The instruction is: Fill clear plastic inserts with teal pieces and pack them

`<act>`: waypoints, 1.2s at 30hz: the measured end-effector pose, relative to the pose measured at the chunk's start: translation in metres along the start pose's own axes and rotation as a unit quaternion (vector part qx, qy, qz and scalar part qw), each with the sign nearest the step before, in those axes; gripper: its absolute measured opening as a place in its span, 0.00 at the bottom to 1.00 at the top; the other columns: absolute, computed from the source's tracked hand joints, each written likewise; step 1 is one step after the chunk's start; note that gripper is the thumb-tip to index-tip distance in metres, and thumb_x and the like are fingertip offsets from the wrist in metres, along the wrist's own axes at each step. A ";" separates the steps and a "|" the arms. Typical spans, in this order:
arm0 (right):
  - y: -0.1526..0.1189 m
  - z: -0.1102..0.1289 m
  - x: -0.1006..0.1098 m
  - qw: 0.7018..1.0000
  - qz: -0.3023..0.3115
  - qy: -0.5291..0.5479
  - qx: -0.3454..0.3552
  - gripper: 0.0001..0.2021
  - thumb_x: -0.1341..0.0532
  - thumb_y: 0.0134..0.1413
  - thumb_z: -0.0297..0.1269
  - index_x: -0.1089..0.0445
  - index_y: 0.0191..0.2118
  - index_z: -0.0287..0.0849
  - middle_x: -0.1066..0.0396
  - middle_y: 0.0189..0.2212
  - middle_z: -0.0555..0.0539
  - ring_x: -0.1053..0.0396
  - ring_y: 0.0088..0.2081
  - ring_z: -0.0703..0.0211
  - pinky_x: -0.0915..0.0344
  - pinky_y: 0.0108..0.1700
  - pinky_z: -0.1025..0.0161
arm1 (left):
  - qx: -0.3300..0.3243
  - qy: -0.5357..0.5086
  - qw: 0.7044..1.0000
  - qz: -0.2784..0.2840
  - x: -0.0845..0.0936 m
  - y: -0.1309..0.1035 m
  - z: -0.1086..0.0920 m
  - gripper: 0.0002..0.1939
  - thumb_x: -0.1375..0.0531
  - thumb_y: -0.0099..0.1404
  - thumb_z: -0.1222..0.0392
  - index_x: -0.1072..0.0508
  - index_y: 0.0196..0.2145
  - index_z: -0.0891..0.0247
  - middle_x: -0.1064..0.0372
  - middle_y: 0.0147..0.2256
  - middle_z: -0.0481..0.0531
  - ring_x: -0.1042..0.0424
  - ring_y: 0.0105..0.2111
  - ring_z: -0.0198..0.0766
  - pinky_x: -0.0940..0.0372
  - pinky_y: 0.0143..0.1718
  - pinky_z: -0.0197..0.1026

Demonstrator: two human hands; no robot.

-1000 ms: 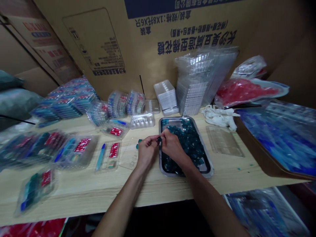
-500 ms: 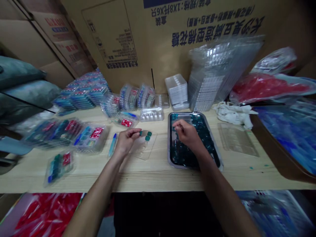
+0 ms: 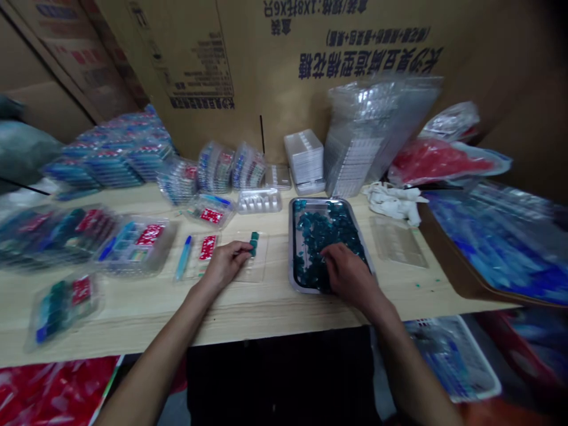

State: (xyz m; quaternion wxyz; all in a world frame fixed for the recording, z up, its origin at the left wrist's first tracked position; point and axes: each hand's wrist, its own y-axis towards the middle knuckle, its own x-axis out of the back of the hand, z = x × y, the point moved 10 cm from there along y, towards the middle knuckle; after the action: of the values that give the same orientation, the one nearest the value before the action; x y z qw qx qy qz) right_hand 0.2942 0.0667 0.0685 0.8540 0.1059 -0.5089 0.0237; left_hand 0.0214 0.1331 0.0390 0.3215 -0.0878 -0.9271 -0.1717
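Note:
A clear plastic tray lies on the table with teal pieces in its upper part. My left hand is at the tray's left side, fingertips pinched together against the lower teal piece. Just left of that hand are a red card with white marks and a light-blue pen with a dark-blue end. My right hand is over the lower right of a metal tray full of teal pieces, its fingers bent down among them; what they hold, if anything, is hidden.
Filled clear packs stand at the left. Stacked blister trays and taller clear stacks are at the back. White gloves, an empty clear shell and a brown box of blue items are at the right.
The view has shifted, showing the red card beside my left hand. My left hand has set its teal piece against the clear tray. My right hand has moved lower over the metal tray.

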 end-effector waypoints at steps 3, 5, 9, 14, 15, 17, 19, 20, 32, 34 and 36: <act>-0.014 0.006 -0.014 0.990 0.082 -0.116 -0.004 0.15 0.42 0.58 0.31 0.32 0.51 0.41 0.35 0.45 0.38 0.35 0.45 0.47 0.39 0.45 0.56 | -0.033 0.045 0.997 -0.051 0.001 0.002 -0.002 0.08 0.38 0.63 0.57 0.21 0.37 0.61 0.23 0.35 0.54 0.25 0.34 0.40 0.32 0.38 0.40; -0.012 0.008 -0.019 0.985 0.099 -0.143 -0.007 0.14 0.42 0.59 0.32 0.33 0.51 0.42 0.36 0.46 0.38 0.35 0.46 0.47 0.39 0.45 0.56 | -0.048 0.083 0.994 -0.054 -0.005 0.005 -0.008 0.07 0.40 0.64 0.58 0.22 0.35 0.61 0.24 0.35 0.53 0.25 0.35 0.40 0.32 0.39 0.40; 0.019 -0.009 -0.015 0.984 0.064 -0.155 -0.064 0.12 0.51 0.64 0.27 0.33 0.46 0.37 0.36 0.44 0.38 0.34 0.45 0.50 0.40 0.45 0.59 | -0.008 0.209 0.977 -0.032 -0.018 0.008 -0.028 0.11 0.44 0.64 0.65 0.21 0.38 0.61 0.24 0.38 0.55 0.26 0.37 0.41 0.33 0.40 0.41; 0.037 -0.024 0.006 0.987 0.031 -0.131 -0.092 0.12 0.50 0.65 0.28 0.34 0.48 0.36 0.35 0.45 0.38 0.34 0.46 0.51 0.39 0.45 0.60 | -0.061 0.239 0.966 0.072 -0.071 0.017 -0.099 0.13 0.45 0.65 0.65 0.22 0.43 0.61 0.27 0.39 0.55 0.28 0.41 0.43 0.33 0.44 0.42; 0.034 -0.018 0.006 0.990 0.048 -0.120 -0.061 0.12 0.47 0.64 0.31 0.34 0.50 0.38 0.36 0.46 0.38 0.34 0.46 0.51 0.39 0.45 0.60 | -0.067 0.243 0.961 0.115 -0.088 0.020 -0.109 0.12 0.44 0.65 0.65 0.22 0.41 0.62 0.27 0.39 0.56 0.28 0.42 0.44 0.33 0.45 0.43; 0.020 0.000 -0.001 0.989 0.093 -0.113 0.010 0.15 0.42 0.59 0.34 0.34 0.52 0.41 0.36 0.47 0.39 0.34 0.46 0.48 0.38 0.44 0.58 | -0.069 0.262 0.945 0.185 -0.114 0.026 -0.119 0.10 0.43 0.63 0.66 0.22 0.38 0.65 0.28 0.40 0.59 0.28 0.43 0.46 0.34 0.45 0.44; 0.006 0.009 -0.010 0.984 0.117 -0.128 0.043 0.18 0.40 0.55 0.31 0.34 0.52 0.43 0.37 0.47 0.39 0.34 0.46 0.46 0.38 0.43 0.57 | -0.061 0.279 0.934 0.215 -0.127 0.033 -0.120 0.08 0.43 0.62 0.68 0.22 0.35 0.66 0.28 0.40 0.61 0.28 0.42 0.47 0.34 0.43 0.44; 0.003 0.009 -0.013 0.984 0.114 -0.133 0.039 0.19 0.40 0.53 0.28 0.34 0.52 0.43 0.36 0.46 0.39 0.34 0.45 0.46 0.37 0.43 0.57 | -0.057 0.274 0.935 0.216 -0.129 0.037 -0.119 0.08 0.42 0.61 0.68 0.23 0.35 0.66 0.28 0.39 0.60 0.28 0.41 0.46 0.34 0.43 0.43; 0.038 -0.024 0.024 0.984 -0.136 0.117 0.018 0.20 0.48 0.57 0.25 0.34 0.55 0.40 0.29 0.45 0.39 0.30 0.46 0.52 0.34 0.51 0.55 | 0.240 -0.499 0.827 0.099 -0.132 0.061 -0.077 0.13 0.31 0.54 0.62 0.21 0.38 0.69 0.23 0.36 0.55 0.24 0.34 0.34 0.30 0.40 0.35; 0.037 -0.015 0.017 0.976 -0.131 0.168 0.045 0.16 0.48 0.58 0.26 0.31 0.49 0.41 0.26 0.41 0.42 0.28 0.43 0.55 0.33 0.48 0.58 | 0.246 -0.527 0.810 0.074 -0.130 0.059 -0.079 0.12 0.30 0.53 0.64 0.20 0.37 0.69 0.22 0.37 0.55 0.24 0.34 0.33 0.29 0.41 0.33; 0.037 -0.012 0.013 0.965 -0.134 0.219 0.045 0.14 0.48 0.58 0.27 0.31 0.46 0.41 0.25 0.40 0.43 0.27 0.41 0.56 0.33 0.45 0.60 | 0.251 -0.532 0.807 0.059 -0.128 0.056 -0.079 0.14 0.29 0.53 0.66 0.20 0.38 0.69 0.22 0.36 0.55 0.24 0.32 0.32 0.29 0.39 0.32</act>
State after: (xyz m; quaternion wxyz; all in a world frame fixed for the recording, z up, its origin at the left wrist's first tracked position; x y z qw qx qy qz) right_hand 0.3049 0.1049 0.0798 0.9342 0.2040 -0.2893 -0.0452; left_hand 0.1810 0.1482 0.0316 -0.2015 -0.1365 -0.9567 0.1595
